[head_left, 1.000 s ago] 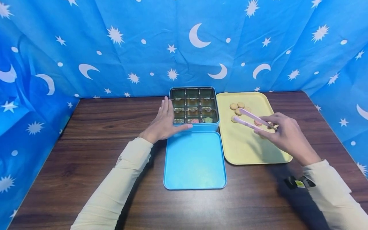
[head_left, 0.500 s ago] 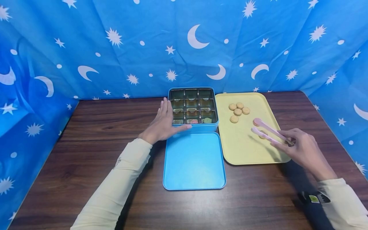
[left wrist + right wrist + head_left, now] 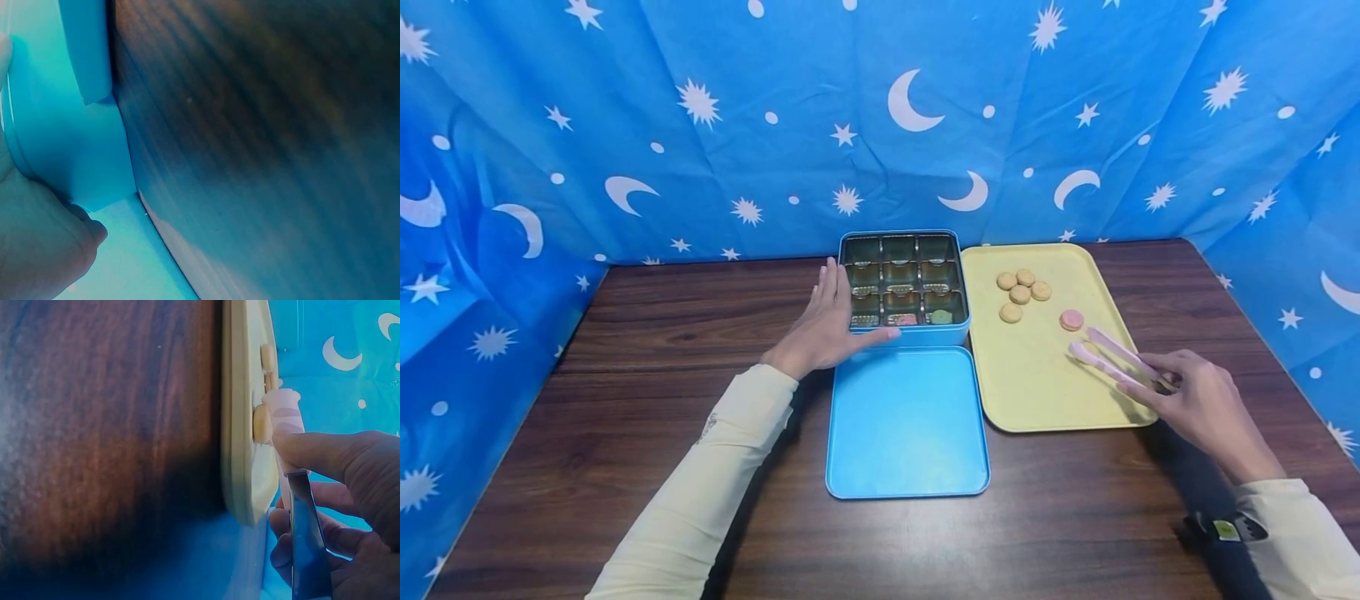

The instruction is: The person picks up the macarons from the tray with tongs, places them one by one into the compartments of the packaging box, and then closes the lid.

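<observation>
My right hand holds a pair of tongs with pale pink tips and a metal bend, low over the yellow tray. The tips are apart, just in front of a pink cookie. In the right wrist view, a tan cookie lies beside the tips. My left hand rests with straight fingers along the left side of a blue tin, thumb across its front. The divided insert in the tin has a pink cookie in its front middle compartment and a green cookie front right.
Several tan cookies lie grouped toward the back of the tray. A blue lid is flat on the wooden table, directly in front of the tin. Behind, a blue curtain with moons and stars closes off the table.
The right hand and tongs have drawn back from the tan cookies toward the tray's front right, past the pink cookie. The left hand stays at the tin.
</observation>
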Demonstrator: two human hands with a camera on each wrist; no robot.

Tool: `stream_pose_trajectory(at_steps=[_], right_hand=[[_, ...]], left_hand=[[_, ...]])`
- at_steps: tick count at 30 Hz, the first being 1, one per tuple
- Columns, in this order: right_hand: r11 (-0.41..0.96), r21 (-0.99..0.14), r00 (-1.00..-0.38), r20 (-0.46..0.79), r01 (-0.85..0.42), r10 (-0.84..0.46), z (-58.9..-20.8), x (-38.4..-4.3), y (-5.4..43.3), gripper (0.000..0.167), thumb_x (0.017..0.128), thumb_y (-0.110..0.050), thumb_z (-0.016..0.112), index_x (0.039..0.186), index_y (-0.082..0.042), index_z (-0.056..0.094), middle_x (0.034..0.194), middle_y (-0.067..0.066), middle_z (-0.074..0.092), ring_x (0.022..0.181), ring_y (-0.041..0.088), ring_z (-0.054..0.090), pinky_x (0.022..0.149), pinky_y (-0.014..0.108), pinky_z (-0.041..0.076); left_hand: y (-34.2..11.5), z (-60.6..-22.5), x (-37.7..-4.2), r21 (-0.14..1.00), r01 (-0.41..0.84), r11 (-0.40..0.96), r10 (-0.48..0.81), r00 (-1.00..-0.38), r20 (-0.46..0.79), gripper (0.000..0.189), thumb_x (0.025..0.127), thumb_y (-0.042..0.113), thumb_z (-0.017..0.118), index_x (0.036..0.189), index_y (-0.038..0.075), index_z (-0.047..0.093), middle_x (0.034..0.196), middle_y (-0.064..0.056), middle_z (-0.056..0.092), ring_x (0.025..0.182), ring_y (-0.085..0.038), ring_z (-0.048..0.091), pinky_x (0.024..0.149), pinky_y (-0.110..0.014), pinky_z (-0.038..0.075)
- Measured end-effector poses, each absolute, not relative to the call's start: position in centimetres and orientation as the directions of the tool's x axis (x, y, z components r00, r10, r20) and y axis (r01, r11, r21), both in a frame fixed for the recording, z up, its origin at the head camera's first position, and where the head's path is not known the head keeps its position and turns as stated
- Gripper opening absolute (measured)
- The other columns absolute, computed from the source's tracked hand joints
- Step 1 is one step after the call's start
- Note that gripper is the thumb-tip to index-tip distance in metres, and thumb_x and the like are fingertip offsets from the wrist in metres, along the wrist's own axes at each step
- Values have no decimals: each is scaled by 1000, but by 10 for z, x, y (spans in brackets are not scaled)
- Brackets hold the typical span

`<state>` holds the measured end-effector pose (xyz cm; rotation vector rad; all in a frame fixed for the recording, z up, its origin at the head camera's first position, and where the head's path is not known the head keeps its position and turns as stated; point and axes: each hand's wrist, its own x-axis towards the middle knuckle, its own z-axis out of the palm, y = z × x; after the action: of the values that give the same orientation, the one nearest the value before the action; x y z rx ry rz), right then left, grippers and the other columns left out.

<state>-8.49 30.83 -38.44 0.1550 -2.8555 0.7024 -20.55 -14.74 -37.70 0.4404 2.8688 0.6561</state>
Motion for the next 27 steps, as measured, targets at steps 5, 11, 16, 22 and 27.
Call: stream_pose_trajectory(at_steps=[5,11,16,22,27], right_hand=[[878,-462,-981,192,-126,-40,-387,-84,308,48,84,-19,85,115,14,69,86,16,64,70,24,48,56,29,35],[872,-478,-985,172,-107,-26,-390,-82,308,48,84,-19,85,115,14,69,92,20,66,73,25,50,56,28,37],[872,-475,-981,190,-119,-31,-390,-83,308,45,84,-17,84,113,14,70,90,19,66,71,25,49,55,28,35],[872,-475,-980,198,-116,-23,-390,-83,307,42,84,-17,84,111,13,71,88,18,67,70,24,50,56,29,36],[872,-474,-978,208,-122,-24,-391,-83,307,41,84,-16,84,110,13,72,88,19,67,70,25,50,56,29,36]], left_hand=[[-147,-377,-205,444,244,862,316,-944,-96,133,80,86,54,160,2,-12,166,-14,-22,153,-30,-17,122,-51,4],[-147,-377,-205,453,240,858,315,-944,-95,133,80,86,53,160,2,-11,167,-13,-21,153,-30,-17,123,-50,3],[-147,-377,-205,457,237,857,314,-944,-100,133,80,87,52,160,3,-12,166,-10,-25,153,-27,-19,123,-50,2],[-147,-377,-205,455,239,858,315,-944,-98,133,80,87,52,160,3,-12,166,-10,-26,153,-28,-19,123,-50,2],[-147,-377,-205,457,238,857,312,-945,-93,133,80,86,53,160,3,-12,166,-10,-25,154,-30,-17,123,-50,3]])
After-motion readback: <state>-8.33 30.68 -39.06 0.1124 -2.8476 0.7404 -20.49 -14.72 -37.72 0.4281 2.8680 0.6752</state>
